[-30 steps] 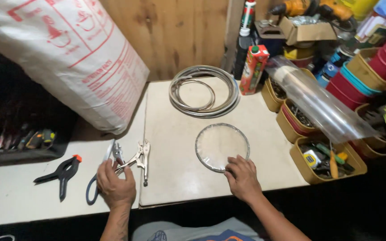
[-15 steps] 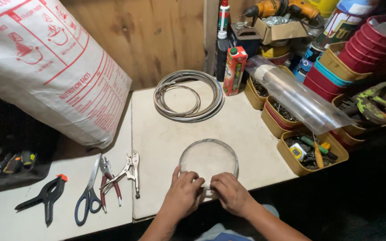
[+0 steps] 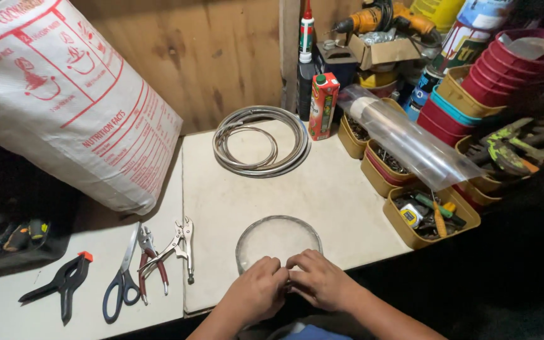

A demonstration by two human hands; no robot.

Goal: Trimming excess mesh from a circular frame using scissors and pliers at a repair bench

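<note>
Both hands meet at the near edge of a wire ring (image 3: 278, 242) lying flat on the pale worktop (image 3: 341, 195). The left hand (image 3: 258, 293) is curled, its fingers bent in and pinching the ring's near rim; the right hand (image 3: 320, 280) is curled the same way, its fingertips pressed to the same stretch of rim, touching the left hand's knuckles. Whether either hand fully encloses the wire cannot be told, since the fingers hide the spot.

The ring is a thin, grey, round hoop of several turns of wire, and the rest of it reaches away from the hands toward the wall. Beyond the ring, against the wooden wall, lies a bigger coil of wire (image 3: 260, 141), also grey and flat. Left of the ring lie locking pliers (image 3: 181, 247) of bare metal, red-handled pliers (image 3: 149, 261), blue-handled scissors (image 3: 123, 277) and a black spring clamp (image 3: 64, 283). Further left of the ring leans a large white woven sack (image 3: 64, 94) with red print. Right of the ring stand yellow tubs (image 3: 432, 217) of small tools, with a clear plastic bag (image 3: 410, 141) lying across them.
</note>
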